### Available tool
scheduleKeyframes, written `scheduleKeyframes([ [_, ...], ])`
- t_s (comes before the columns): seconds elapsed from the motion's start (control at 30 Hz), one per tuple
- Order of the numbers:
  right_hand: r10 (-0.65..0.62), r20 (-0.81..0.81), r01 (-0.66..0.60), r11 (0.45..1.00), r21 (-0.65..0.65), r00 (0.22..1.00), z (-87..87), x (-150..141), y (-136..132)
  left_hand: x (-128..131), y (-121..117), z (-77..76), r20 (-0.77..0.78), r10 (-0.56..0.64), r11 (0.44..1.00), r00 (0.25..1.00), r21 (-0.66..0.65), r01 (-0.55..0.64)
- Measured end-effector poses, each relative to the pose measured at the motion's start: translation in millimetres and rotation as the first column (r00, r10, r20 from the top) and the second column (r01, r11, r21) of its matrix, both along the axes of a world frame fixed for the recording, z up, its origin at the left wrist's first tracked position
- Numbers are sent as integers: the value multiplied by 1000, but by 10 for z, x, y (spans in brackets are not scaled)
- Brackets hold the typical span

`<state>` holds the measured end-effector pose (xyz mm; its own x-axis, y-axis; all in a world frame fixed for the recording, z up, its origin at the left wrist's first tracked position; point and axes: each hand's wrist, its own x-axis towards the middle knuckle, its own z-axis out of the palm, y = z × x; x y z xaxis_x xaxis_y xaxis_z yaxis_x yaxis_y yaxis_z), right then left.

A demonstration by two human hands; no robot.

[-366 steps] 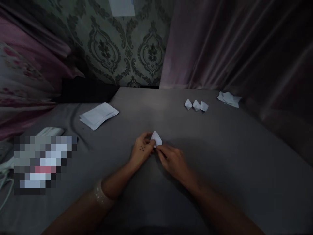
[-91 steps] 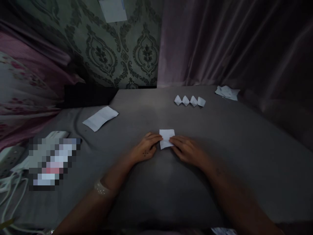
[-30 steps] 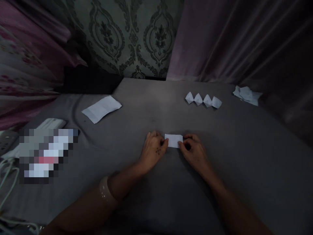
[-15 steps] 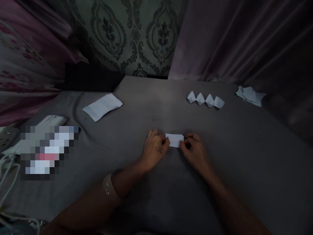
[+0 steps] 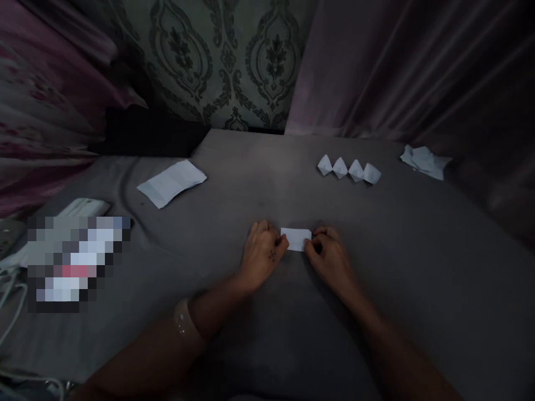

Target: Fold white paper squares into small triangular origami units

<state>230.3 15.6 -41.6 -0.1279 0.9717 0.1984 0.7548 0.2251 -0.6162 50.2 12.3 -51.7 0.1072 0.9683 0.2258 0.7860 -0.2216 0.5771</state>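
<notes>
A small white piece of folded paper (image 5: pixel 296 239) lies flat, or nearly so, at the middle of the grey cloth surface (image 5: pixel 276 195). My left hand (image 5: pixel 264 248) pinches its left end between thumb and curled fingers. At the right end, my right hand (image 5: pixel 330 253) grips the paper the same way, thumb on its lower right corner. Beyond my right hand stand several folded white paper shapes (image 5: pixel 349 169) in a row, most of them pointed at the top. The undersides of my fingers are hidden.
A stack of white paper sheets (image 5: pixel 172 182) lies at the back left. Crumpled white paper (image 5: pixel 425 161) sits at the far right. On the left are a blurred-out object (image 5: pixel 81 259), a white device (image 5: pixel 86 208) and pale cables (image 5: pixel 12 312). A dark cloth (image 5: pixel 150 133) lies by the curtain.
The whole view has shifted slightly, so everything appears a little further left. Both hands keep the same hold on the folded paper.
</notes>
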Motion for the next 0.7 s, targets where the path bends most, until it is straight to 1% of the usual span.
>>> scheduleKeyframes([
  [0.3, 25, 81, -29, 998, 50, 996, -19, -13, -7, 8, -15, 32, -36, -7, 1000, 999, -12, 6],
  [0.4, 1, 89, -5, 999, 40, 996, 6, -12, -32, 18, -26, 50, -58, 21, 1000, 998, -11, -22],
  [0.47, -22, 77, 17, 998, 68, 997, 33, -15, -53, 28, -25, 68, -73, 51, 999, 996, -10, -52],
  [0.5, -22, 71, 15, 996, 93, 997, 44, -18, -61, 33, -22, 81, -82, 45, 999, 996, -2, -46],
  [0.53, -6, 70, -2, 993, 121, 998, 53, -21, -67, 36, -15, 98, -95, 20, 1000, 995, 10, -20],
  [0.6, 74, 108, -91, 982, 165, 991, 57, -24, -71, 37, 2, 149, -149, -87, 995, 985, 32, 93],
  [0.7, 235, 249, -277, 949, 148, 939, 55, -26, -77, 7, 14, 253, -271, -297, 952, 916, -6, 307],
])
